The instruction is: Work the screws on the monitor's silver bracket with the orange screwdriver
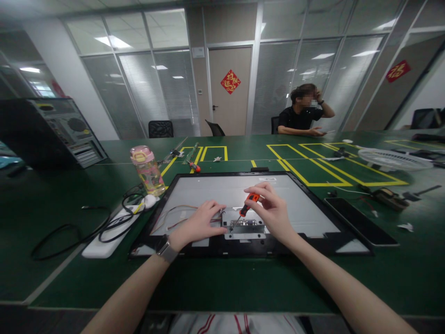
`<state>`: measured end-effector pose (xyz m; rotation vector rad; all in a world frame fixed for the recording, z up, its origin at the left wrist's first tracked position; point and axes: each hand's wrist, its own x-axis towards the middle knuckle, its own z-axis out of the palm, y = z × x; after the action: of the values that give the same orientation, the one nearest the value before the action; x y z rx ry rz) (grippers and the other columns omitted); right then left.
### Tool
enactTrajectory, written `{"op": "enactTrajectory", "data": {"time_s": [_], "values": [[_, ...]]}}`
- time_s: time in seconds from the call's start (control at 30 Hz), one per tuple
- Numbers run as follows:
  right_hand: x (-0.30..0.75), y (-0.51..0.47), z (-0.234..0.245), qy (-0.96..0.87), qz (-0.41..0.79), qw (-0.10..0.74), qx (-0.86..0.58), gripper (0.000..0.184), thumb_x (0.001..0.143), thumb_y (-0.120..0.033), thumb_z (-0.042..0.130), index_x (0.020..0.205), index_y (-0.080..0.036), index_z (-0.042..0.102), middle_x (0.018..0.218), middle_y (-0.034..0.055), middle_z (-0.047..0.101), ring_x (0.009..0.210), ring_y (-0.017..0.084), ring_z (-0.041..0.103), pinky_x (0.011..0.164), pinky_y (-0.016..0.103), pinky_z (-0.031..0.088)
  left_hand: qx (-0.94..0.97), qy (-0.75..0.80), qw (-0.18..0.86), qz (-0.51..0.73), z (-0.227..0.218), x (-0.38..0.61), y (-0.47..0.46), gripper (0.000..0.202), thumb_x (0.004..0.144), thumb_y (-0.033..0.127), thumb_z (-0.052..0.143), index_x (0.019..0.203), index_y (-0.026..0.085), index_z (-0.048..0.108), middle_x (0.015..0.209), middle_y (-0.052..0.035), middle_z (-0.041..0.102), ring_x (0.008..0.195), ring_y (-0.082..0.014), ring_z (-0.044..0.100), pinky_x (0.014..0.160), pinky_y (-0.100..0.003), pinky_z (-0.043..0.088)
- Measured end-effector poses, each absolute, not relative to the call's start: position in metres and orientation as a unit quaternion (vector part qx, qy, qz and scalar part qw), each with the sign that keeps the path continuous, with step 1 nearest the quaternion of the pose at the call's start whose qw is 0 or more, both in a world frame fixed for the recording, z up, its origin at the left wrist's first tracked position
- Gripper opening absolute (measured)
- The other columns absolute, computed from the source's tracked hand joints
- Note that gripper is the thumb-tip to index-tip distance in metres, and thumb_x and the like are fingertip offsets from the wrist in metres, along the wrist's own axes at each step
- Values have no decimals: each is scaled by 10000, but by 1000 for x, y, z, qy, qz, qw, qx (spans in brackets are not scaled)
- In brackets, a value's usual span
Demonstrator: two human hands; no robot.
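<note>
A monitor panel (299,204) lies face down on the green table, its metal back showing. Near its front edge sits a small metal circuit-board cover (245,228). My right hand (273,211) is closed round an orange-handled screwdriver (247,205), whose tip points down-left onto that cover. My left hand (200,223), with a watch at the wrist, rests fingers down on the panel just left of the cover, touching its edge. Thin wires (174,215) run across the panel to the left.
A pink-capped water bottle (149,170), black cables (104,225) on a white strip and a computer case (52,132) are at the left. A black bezel piece (361,222) lies to the right, tools (192,163) behind. Another person (302,116) sits at the far side.
</note>
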<state>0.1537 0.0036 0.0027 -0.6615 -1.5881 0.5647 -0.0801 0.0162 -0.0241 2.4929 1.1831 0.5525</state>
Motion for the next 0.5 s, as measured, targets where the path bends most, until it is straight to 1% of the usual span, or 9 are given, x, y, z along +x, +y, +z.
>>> {"op": "enactTrajectory", "data": {"time_s": [0.07, 0.13, 0.23, 0.3, 0.37, 0.5], "values": [[153, 2, 3, -692, 261, 610, -284, 261, 841, -240, 676, 1091, -308, 707, 921, 28, 565, 811, 171, 601, 698, 340, 535, 875, 414, 160, 194, -25, -80, 17, 586, 798, 438, 698, 1314, 229, 513, 1172, -77, 530, 1080, -248, 528, 966, -386, 442], [152, 0, 3, -691, 300, 599, -272, 321, 885, -250, 620, 1200, -308, 644, 969, 38, 601, 858, 179, 638, 778, 375, 552, 875, 415, 158, 194, -26, -80, 18, 591, 793, 441, 703, 1311, 226, 514, 1169, -76, 532, 1080, -247, 528, 967, -385, 441], [151, -1, 3, -683, 362, 587, -241, 320, 946, -271, 533, 1262, -304, 572, 1079, 60, 647, 970, 201, 667, 888, 425, 545, 875, 415, 158, 193, -27, -81, 18, 590, 792, 436, 706, 1311, 231, 513, 1183, -76, 530, 1093, -247, 526, 976, -383, 436], [151, -1, 3, -684, 373, 583, -232, 295, 960, -291, 510, 1248, -304, 574, 1120, 66, 655, 1020, 214, 657, 921, 440, 534, 875, 414, 158, 195, -27, -81, 18, 586, 794, 430, 705, 1312, 235, 512, 1195, -75, 528, 1099, -247, 524, 979, -380, 434], [152, 0, 4, -691, 347, 586, -243, 267, 943, -310, 542, 1200, -304, 616, 1109, 66, 648, 1030, 221, 636, 912, 432, 534, 874, 415, 159, 195, -27, -81, 18, 585, 795, 428, 705, 1312, 237, 510, 1195, -73, 526, 1098, -246, 524, 977, -378, 435], [152, 2, 5, -691, 276, 612, -267, 192, 874, -288, 642, 1055, -308, 699, 975, 39, 598, 901, 187, 610, 814, 366, 550, 874, 417, 161, 191, -27, -81, 18, 588, 800, 429, 698, 1321, 239, 502, 1186, -70, 523, 1095, -244, 522, 977, -382, 435]]}}
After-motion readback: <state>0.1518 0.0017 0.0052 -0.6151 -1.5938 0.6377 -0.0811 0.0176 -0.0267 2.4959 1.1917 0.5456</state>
